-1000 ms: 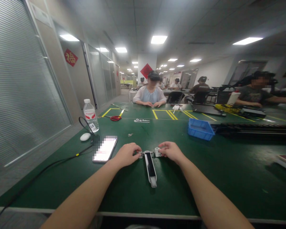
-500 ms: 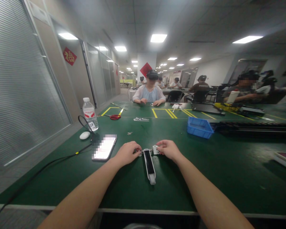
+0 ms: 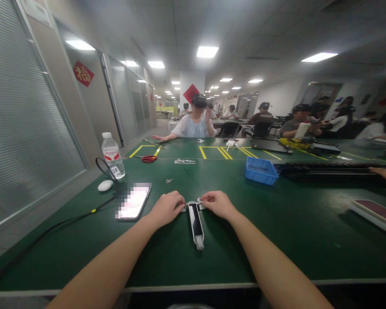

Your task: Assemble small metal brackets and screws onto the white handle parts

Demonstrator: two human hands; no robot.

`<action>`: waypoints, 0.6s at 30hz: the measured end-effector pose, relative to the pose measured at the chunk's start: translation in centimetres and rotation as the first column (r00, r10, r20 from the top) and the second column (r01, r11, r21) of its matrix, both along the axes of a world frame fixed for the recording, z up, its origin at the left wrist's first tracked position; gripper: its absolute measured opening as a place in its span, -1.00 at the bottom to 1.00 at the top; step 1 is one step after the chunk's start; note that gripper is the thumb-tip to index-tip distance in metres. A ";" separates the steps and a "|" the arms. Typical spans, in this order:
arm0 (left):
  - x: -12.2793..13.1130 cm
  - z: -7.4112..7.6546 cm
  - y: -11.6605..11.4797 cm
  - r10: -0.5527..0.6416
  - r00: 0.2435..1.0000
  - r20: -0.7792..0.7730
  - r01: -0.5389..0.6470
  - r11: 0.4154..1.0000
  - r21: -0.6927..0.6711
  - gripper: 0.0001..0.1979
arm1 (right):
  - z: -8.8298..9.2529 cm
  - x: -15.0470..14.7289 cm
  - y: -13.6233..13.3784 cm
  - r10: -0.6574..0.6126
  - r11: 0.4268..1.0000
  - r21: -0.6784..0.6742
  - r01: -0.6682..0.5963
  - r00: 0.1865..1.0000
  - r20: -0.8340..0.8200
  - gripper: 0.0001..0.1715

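Note:
A narrow, white-rimmed device (image 3: pixel 196 225) with a dark strip down its middle lies on the green table, its pale end toward me. At its far end, a thin bar crosses with a small light plate on either side. My left hand (image 3: pixel 167 208) is closed, thumb and fingers pinching the left plate (image 3: pixel 183 209). The fingertips of my right hand (image 3: pixel 219 204) are pressed together on the right plate (image 3: pixel 201 206), close against the device. Fingers cover part of both plates, so their exact shape is hidden.
Left of my hands lie a lit phone (image 3: pixel 134 201), a black cable (image 3: pixel 64 221), a white oval object (image 3: pixel 105 186) and a water bottle (image 3: pixel 112 154). Farther off are red-handled scissors (image 3: pixel 149 159), small metal pieces (image 3: pixel 185 161) and a blue bin (image 3: pixel 261 171). A person (image 3: pixel 196 122) sits opposite.
My right hand has moved in toward the device, bringing the right plate up against its side. The view has turned slightly right. The person opposite has raised one hand and stretched out the other arm.

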State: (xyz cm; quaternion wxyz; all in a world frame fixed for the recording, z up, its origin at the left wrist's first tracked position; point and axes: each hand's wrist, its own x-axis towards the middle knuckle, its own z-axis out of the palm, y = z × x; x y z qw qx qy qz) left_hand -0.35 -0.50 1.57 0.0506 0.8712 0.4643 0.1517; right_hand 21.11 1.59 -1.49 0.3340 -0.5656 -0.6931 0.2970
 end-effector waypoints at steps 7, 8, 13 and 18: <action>-0.1 -0.6 0.2 -0.012 1.000 -0.007 0.012 1.000 0.016 -0.84 | -0.2 -0.1 -0.1 0.048 0.994 0.096 -0.059 0.992 0.117 -0.79; -0.1 -0.5 0.2 -0.008 1.000 -0.014 0.009 1.000 0.016 -0.84 | -0.2 -0.1 -0.2 0.046 0.993 0.102 -0.060 0.990 0.134 -0.79; 0.2 -0.3 -0.2 0.022 0.998 -0.051 -0.021 1.000 0.015 -0.82 | 0.2 -0.3 -0.6 0.021 0.980 0.185 -0.069 0.968 0.250 -0.78; 0.1 -0.6 0.0 0.010 1.000 -0.006 -0.010 1.000 0.018 -0.83 | 0.3 -0.2 -0.6 0.076 0.967 0.217 -0.135 0.962 0.261 -0.78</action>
